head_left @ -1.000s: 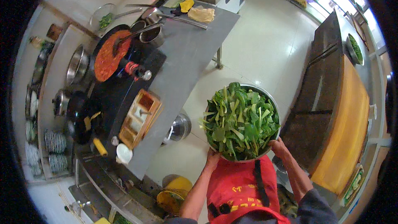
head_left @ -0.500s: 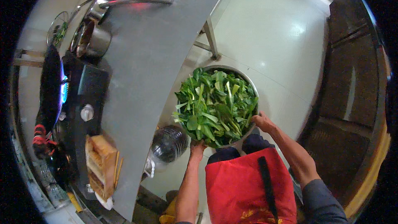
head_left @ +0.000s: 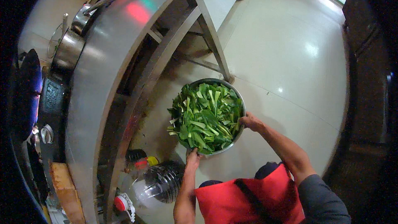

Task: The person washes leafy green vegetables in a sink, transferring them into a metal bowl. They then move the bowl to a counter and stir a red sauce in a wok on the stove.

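A round metal basin [head_left: 241, 95], heaped with cut leafy greens [head_left: 207, 118], is held low in front of me, above the tiled floor. My left hand [head_left: 192, 157] grips its near-left rim, the fingers mostly hidden beneath. On the right side, my right hand [head_left: 251, 122] is closed on the rim with the thumb on top. Some leaves hang over the left edge and cover that part of the rim.
Left of the basin runs a metal counter [head_left: 89, 95] with slanting legs. Below it stand a large clear plastic bottle [head_left: 151, 186] and another bottle with a yellow cap. A pot [head_left: 68, 52] and a black wok [head_left: 28, 95] over a lit burner are at the far left. Dark cabinets line the right.
The view has shifted and tilted, so the counter's legs and the bottles beneath show more. Both hands keep hold of the basin, which now appears slightly lower and further left in view.
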Motion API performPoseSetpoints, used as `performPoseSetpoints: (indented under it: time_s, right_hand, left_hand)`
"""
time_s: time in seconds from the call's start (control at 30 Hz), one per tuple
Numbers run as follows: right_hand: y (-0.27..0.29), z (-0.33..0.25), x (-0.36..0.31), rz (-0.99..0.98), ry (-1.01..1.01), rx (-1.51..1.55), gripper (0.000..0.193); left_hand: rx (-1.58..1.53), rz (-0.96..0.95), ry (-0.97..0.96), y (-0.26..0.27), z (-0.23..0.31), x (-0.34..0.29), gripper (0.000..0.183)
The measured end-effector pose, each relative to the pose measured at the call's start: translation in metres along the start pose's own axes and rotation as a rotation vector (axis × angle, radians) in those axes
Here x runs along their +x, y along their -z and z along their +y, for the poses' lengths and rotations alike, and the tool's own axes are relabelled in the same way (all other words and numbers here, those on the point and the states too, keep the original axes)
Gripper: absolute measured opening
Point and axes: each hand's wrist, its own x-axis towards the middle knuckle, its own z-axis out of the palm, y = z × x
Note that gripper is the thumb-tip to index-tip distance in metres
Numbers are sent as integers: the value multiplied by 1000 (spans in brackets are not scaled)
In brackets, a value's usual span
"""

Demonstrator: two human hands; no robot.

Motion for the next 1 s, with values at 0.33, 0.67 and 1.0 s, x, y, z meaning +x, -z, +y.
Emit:
performPoseSetpoints:
  time_s: [0.33, 0.67, 1.0]
  right_hand:
    - [-14, 8, 66, 47, -184, -58, 52]
    - [-27, -17, -1, 254, -134, 89, 69]
    - [-27, -79, -303, 424, -514, -283, 50]
  left_hand:
    - [-17, -1, 69, 2, 37, 15, 28]
    - [-139, -230, 158, 3, 41, -13, 67]
    - [1331, -132, -101, 26, 96, -291, 61]
